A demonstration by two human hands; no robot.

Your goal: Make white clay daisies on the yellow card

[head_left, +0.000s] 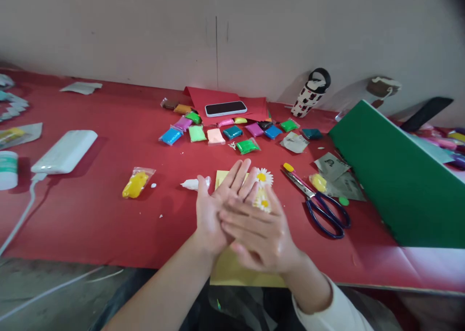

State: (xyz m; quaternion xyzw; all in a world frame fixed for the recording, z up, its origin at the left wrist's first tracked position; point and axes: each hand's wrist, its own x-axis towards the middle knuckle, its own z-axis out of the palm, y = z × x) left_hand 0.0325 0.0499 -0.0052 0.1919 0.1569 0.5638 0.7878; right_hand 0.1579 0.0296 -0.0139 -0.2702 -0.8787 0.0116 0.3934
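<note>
My left hand (210, 217) is palm up with its fingers stretched out. Across its palm lies my right hand (269, 231), held flat with fingers extended. Anything between the two palms is hidden. Beneath them is a yellow sheet of paper (243, 273). White daisy shapes with yellow centres, one daisy (264, 177) above another (262, 202), show just beyond my right fingers. A white lump in clear wrap (191, 183) sits left of my left thumb.
Several colourful clay packets (197, 133) and a phone (225, 109) lie at the back. Scissors (319, 200) and a green board (399, 181) are on the right, a patterned bottle (308, 96) by the wall. To the left are a yellow clay packet (135, 184) and a white power bank (65, 151).
</note>
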